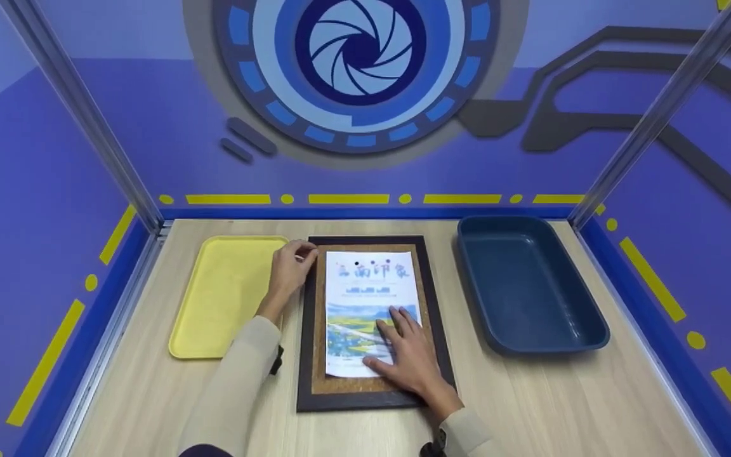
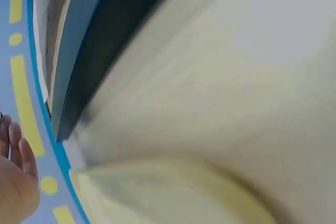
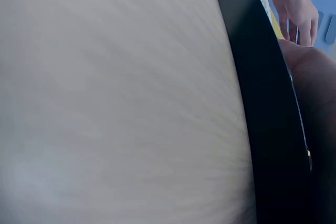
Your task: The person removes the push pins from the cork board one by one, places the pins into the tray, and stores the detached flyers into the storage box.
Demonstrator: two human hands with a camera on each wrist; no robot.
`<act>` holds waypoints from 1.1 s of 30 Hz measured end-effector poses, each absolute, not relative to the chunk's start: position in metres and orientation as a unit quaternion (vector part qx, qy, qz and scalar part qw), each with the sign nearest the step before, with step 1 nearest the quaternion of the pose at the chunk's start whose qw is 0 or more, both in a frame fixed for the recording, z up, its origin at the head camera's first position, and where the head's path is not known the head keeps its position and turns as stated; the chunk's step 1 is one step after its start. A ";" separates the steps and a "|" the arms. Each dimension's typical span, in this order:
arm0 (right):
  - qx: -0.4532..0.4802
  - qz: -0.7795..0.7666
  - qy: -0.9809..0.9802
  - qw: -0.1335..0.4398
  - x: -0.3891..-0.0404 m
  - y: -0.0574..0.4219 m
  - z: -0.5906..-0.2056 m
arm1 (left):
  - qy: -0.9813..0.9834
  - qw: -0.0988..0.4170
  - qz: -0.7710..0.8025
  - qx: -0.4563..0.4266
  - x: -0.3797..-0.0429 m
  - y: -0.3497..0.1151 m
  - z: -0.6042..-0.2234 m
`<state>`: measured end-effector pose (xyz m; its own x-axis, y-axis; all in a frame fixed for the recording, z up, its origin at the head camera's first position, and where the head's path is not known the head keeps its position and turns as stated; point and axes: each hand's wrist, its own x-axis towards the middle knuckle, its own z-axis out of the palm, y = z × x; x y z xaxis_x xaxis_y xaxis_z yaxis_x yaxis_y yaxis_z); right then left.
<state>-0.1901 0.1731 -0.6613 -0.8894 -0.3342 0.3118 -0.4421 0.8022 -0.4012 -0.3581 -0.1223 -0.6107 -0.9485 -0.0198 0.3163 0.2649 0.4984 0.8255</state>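
A sheet of paper [image 1: 365, 343] printed with large blue characters and a coloured landscape lies on a dark-framed cork board [image 1: 319, 368]. Several small dark dots show near its top edge; their kind is too small to tell. My right hand [image 1: 410, 362] rests with spread fingers on the sheet's lower right. Beside the board's upper left corner is my left hand [image 1: 289, 270], its fingers bent and thumb near the fingertips. In the left wrist view, a tiny dark spot lies at a fingertip of the left hand [image 2: 18, 177]; whether it is held is unclear.
A yellow tray [image 1: 226, 292] lies left of the board, partly under the left arm. On the right stands a deep dark blue basin [image 1: 530, 292]. The wooden table [image 1: 518, 406] is bordered by blue panels and metal posts [image 1: 670, 101].
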 end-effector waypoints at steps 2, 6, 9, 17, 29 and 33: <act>0.205 0.236 -0.943 0.114 -0.189 0.173 -0.662 | -0.852 0.146 -0.499 -0.069 -0.355 -0.135 -0.610; 0.201 0.232 -0.945 0.112 -0.190 0.173 -0.661 | -0.860 0.147 -0.486 -0.052 -0.351 -0.162 -0.611; 0.197 0.231 -0.947 0.104 -0.190 0.174 -0.661 | -0.870 0.139 -0.472 -0.036 -0.346 -0.180 -0.615; 0.192 0.240 -0.947 0.093 -0.189 0.174 -0.661 | -0.890 0.115 -0.441 0.002 -0.330 -0.207 -0.629; 0.200 0.237 -0.945 0.105 -0.189 0.174 -0.663 | -0.906 0.079 -0.414 0.029 -0.324 -0.207 -0.643; 0.202 0.234 -0.945 0.112 -0.188 0.174 -0.664 | -0.907 0.070 -0.413 0.035 -0.323 -0.207 -0.644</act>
<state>-0.1884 0.1742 -0.6635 -0.8935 -0.3290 0.3056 -0.4335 0.8094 -0.3961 -0.3234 -0.2068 -0.6444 -0.9877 -0.1211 0.0988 -0.0049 0.6563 0.7545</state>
